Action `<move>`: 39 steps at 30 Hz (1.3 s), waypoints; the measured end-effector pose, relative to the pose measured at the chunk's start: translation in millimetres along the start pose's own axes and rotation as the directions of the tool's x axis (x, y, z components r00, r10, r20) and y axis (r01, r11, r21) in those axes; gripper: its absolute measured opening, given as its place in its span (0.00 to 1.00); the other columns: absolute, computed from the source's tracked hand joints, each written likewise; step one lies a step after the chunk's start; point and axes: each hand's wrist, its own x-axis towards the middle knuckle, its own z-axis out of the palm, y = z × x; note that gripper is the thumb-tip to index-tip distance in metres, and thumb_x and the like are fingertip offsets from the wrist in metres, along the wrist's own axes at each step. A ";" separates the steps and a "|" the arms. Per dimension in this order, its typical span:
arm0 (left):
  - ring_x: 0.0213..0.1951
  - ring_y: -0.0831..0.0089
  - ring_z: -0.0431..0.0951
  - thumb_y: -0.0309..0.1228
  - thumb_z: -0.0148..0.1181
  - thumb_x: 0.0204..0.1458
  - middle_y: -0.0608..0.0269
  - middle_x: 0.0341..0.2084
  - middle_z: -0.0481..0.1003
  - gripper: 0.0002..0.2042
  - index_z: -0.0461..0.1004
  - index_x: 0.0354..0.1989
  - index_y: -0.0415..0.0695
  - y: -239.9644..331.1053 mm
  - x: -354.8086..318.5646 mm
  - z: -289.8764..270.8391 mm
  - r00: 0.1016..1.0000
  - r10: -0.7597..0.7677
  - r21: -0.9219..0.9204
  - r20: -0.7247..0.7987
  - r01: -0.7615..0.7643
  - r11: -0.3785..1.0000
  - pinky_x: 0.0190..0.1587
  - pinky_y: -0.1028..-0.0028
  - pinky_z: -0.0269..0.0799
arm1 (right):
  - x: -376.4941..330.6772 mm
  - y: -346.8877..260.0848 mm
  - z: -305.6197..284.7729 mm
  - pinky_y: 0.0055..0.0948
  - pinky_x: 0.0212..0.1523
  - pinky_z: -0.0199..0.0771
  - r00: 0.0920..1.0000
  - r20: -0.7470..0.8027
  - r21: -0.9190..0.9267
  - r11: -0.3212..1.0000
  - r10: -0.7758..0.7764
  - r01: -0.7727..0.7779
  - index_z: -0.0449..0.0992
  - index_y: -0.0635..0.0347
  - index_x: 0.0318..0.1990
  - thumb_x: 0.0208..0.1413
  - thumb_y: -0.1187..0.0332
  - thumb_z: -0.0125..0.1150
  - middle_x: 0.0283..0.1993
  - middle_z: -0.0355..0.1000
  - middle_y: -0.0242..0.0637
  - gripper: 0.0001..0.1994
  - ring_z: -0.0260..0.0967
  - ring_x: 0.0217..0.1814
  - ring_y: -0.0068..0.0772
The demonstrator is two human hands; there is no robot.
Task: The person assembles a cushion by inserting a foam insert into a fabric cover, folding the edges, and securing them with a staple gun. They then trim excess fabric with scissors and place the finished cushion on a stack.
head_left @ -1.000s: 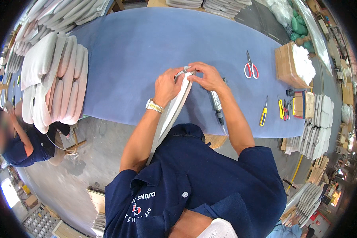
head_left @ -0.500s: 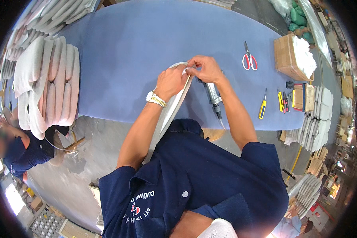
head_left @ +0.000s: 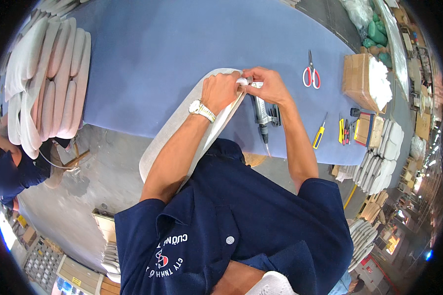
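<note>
A long grey padded panel lies slanted over the near edge of the blue table. My left hand, with a wristwatch, presses on the panel's far end and pinches the white covering at its edge. My right hand grips the same white edge from the right. Just under my right hand a metal staple gun rests on the table; neither hand holds it.
Red-handled scissors lie right of my hands, with a cardboard box of white stuffing beyond. A yellow utility knife and small tools sit near the right edge. Padded panels are stacked at left and right. Another person sits at left.
The view has shifted slightly. Both hands stay at the panel's far end, still pinching the white edge, with small finger movements only.
</note>
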 end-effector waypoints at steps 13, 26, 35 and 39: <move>0.31 0.50 0.84 0.40 0.62 0.55 0.52 0.30 0.83 0.14 0.81 0.46 0.48 1.7 -0.6 17.6 0.997 0.034 0.015 -0.063 -0.033 0.999 0.35 0.52 0.78 | 4.6 -2.1 2.6 0.31 0.39 0.78 0.994 -0.028 -0.118 0.988 0.101 -0.104 0.82 0.63 0.43 0.47 0.65 0.70 0.32 0.82 0.42 0.16 0.80 0.34 0.33; 0.53 0.65 0.80 0.48 0.57 0.66 0.52 0.53 0.81 0.27 0.73 0.65 0.40 -105.6 -109.4 -94.8 0.988 -0.150 -0.502 0.028 0.143 0.853 0.57 0.66 0.74 | 38.2 -45.7 21.2 0.37 0.42 0.77 0.995 -0.011 -0.332 0.938 -0.104 0.094 0.84 0.57 0.42 0.51 0.58 0.72 0.39 0.80 0.41 0.15 0.79 0.39 0.41; 0.60 0.69 0.73 0.44 0.50 0.71 0.59 0.66 0.70 0.23 0.72 0.66 0.44 -117.4 -353.9 -64.0 0.588 -0.801 -0.982 -0.116 0.054 0.182 0.62 0.62 0.70 | 90.6 -77.3 35.4 0.37 0.40 0.75 0.997 0.069 -0.447 0.891 -0.047 0.073 0.83 0.60 0.41 0.54 0.57 0.68 0.38 0.81 0.42 0.15 0.79 0.38 0.41; 0.54 0.74 0.75 0.42 0.50 0.71 0.62 0.59 0.74 0.21 0.72 0.66 0.47 -104.2 -324.1 -46.4 0.472 -0.838 -0.946 -0.274 0.026 0.324 0.59 0.66 0.73 | 101.8 -72.6 30.2 0.37 0.41 0.75 0.990 0.129 -0.486 0.867 -0.055 0.111 0.83 0.62 0.41 0.55 0.57 0.67 0.38 0.82 0.43 0.16 0.80 0.40 0.39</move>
